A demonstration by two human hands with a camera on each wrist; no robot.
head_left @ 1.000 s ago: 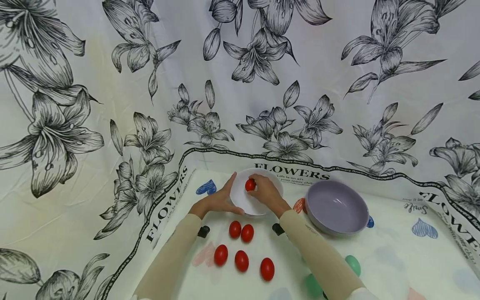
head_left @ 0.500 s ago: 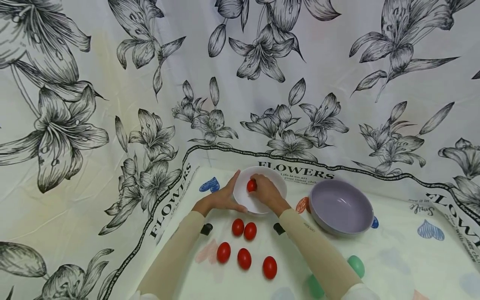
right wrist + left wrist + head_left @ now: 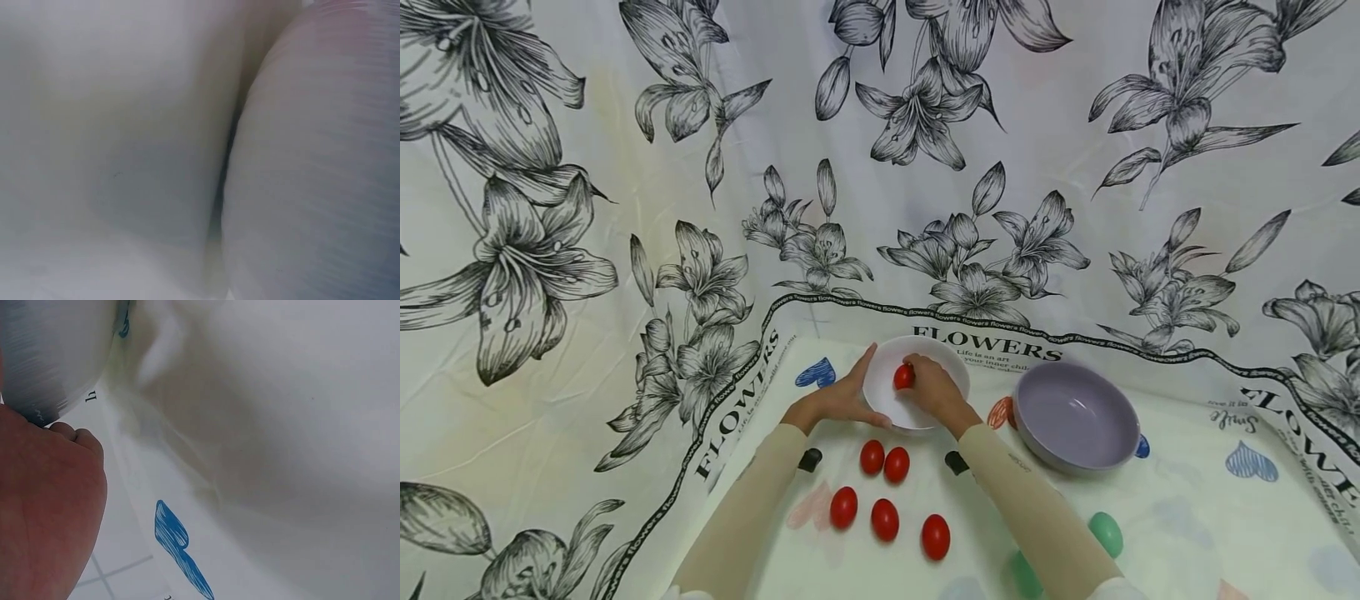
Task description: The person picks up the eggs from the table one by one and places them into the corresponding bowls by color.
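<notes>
Right hand (image 3: 934, 390) has a red egg (image 3: 903, 377) pinched between thumb and fingers, over the inside of the white bowl (image 3: 882, 383) — egg sits at the left end of that hand, can't tell if it touches the bowl floor. Left hand (image 3: 842, 404) is spread wide against the bowl's left side, fingers toward the far rim, thumb along the near side; held egg is to the right of it, inside the bowl outline, not touching it. Five more red eggs lie on the white cloth (image 3: 1187, 517) on the near side of the bowl, between the two sleeved forearms: a pair (image 3: 872, 457) just beside each other nearest the bowl, then a looser row of three (image 3: 885, 520) closer to the person, the rightmost of them slightly nearer. Purple bowl (image 3: 1078, 417) stands to the right of the right hand, nothing in it that I can see. Green egg (image 3: 1106, 534) near right, past the right forearm; a second green one (image 3: 1027, 575) is partly hidden by that sleeve (image 3: 1037, 508). Left wrist view gets the back of the hand and bowl wall; right wrist view is a blurred pale curve, no fingers showing
</notes>
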